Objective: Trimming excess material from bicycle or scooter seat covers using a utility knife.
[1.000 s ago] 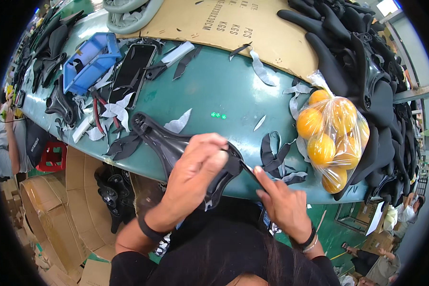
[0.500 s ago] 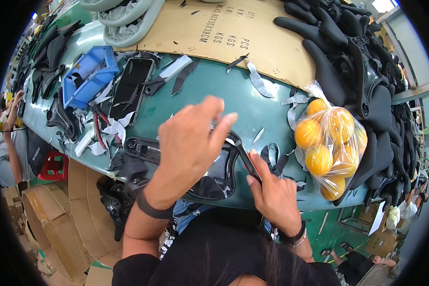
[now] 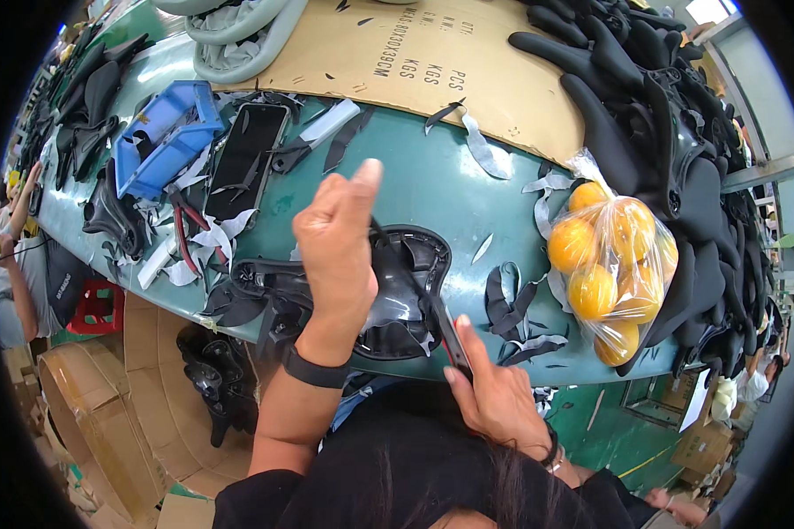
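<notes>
A black bicycle saddle (image 3: 399, 295) lies underside up near the table's front edge, its wide end to the right and its narrow nose to the left. Above its middle my left hand (image 3: 337, 238) is closed, with a thin black strip (image 3: 388, 240) running from it toward the saddle's right rim. The hand and wrist hide part of the saddle. My right hand (image 3: 494, 388) is wrapped round the handle of a slim cutting knife (image 3: 454, 342), dark with some red. The knife's front end meets the rim and the strip there; its tip is hard to make out.
A bag of oranges (image 3: 613, 269) stands right of the saddle, before a heap of black saddles (image 3: 679, 167). Black offcuts (image 3: 512, 304) lie between. At left are a phone (image 3: 245, 163), a blue bin (image 3: 168, 141) and red-handled pliers (image 3: 185, 231). Cardboard (image 3: 432, 62) covers the far table.
My left hand has moved left and turned more upright, exposing more of the saddle's wide end. My right hand and the knife have shifted slightly left and toward me.
</notes>
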The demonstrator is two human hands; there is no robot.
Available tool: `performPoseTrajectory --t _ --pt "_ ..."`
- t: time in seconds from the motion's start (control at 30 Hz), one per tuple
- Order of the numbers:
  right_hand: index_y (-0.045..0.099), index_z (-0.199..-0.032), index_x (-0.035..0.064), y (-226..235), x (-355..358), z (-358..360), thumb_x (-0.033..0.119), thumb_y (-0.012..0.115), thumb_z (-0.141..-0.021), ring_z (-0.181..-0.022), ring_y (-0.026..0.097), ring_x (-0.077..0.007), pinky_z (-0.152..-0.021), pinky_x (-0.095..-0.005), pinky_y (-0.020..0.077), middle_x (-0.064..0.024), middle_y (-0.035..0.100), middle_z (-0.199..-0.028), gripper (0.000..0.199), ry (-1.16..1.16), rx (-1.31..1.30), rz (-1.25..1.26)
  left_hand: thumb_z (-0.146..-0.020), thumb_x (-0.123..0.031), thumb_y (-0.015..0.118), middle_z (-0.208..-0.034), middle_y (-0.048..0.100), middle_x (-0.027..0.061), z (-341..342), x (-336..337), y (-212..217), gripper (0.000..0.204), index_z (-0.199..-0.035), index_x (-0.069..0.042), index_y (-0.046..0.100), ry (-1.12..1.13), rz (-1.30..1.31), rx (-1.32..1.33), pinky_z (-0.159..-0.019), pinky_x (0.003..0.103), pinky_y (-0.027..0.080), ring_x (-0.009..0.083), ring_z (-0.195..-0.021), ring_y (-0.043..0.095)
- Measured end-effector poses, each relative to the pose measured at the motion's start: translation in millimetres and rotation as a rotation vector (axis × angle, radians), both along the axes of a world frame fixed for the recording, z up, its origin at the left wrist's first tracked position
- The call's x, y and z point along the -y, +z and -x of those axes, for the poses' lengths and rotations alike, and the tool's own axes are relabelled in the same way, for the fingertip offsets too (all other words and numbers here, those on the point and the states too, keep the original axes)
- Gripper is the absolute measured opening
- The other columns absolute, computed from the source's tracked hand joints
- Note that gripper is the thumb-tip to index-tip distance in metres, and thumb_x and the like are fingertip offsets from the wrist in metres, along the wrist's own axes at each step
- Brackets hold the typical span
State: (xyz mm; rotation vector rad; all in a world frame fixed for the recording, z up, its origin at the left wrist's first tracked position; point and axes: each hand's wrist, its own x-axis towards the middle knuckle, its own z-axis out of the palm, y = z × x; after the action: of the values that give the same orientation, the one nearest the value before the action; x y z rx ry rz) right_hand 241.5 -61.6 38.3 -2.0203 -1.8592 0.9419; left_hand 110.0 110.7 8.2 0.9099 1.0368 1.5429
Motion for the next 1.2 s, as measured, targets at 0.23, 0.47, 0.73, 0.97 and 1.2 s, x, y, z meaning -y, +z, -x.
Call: performPoseTrajectory --t 0.23,0.47,0.73,0.97,1.2 --pt "0.043 -0.139 0.0164 15 -8 -24 0.024 0.06 -0.087 -0.042 0.054 -0.0302 -0.041 -0.0422 0.0378 -0.0115 0.058 -0.057 0.055 0.198 0.288 -0.046 -0.086 -0.02 0.068 -0.085 0.062 0.001 28 12 25 0.018 -0.086 -0.003 0.064 -0.426 -0.091 -0.21 -0.077 0.03 0.046 0.0138 -0.092 0.056" --pt "0.043 -0.138 0.0146 4 -25 -27 0.023 0.06 -0.087 -0.043 0.055 -0.0306 -0.041 -0.0415 0.0392 -0.0108 0.057 -0.055 0.055 0.216 0.272 -0.185 -0.077 -0.022 0.069 -0.06 0.044 0.0076 22 18 -2 0.03 -0.057 -0.004 0.054 -0.524 -0.85 -1.323 -0.058 0.033 0.037 0.023 -0.065 0.046" --pt "0.043 -0.138 0.0119 -7 6 -9 0.024 0.061 -0.087 -0.045 0.056 -0.0312 -0.043 -0.0414 0.0401 -0.012 0.061 -0.059 0.056 0.067 0.092 -0.157 -0.078 -0.015 0.07 -0.069 0.057 0.0055 20 -13 7 0.013 -0.084 -0.008 0.061 -0.031 -0.606 -0.883 -0.069 0.035 0.043 0.0252 -0.067 0.053" --pt "0.043 -0.139 0.02 -2 -16 -38 0.026 0.059 -0.088 -0.046 0.056 -0.0313 -0.044 -0.0426 0.0391 -0.0112 0.06 -0.059 0.053 0.176 0.063 -0.091 -0.068 -0.035 0.079 -0.091 0.064 0.0193 93 -15 21 0.059 -0.107 0.003 0.058 -0.983 0.106 -1.122 -0.076 0.036 0.048 0.028 -0.084 0.063" --pt "0.035 -0.14 0.0014 -39 18 -13 0.019 0.06 -0.089 -0.045 0.056 -0.0315 -0.046 -0.0392 0.0435 -0.0138 0.058 -0.056 0.06 0.094 -0.152 -0.227 -0.077 -0.017 0.074 -0.1 0.059 0.0093 91 88 0 0.045 -0.113 0.003 0.056 -0.409 0.414 -0.586 -0.08 0.031 0.048 0.0168 -0.09 0.059"
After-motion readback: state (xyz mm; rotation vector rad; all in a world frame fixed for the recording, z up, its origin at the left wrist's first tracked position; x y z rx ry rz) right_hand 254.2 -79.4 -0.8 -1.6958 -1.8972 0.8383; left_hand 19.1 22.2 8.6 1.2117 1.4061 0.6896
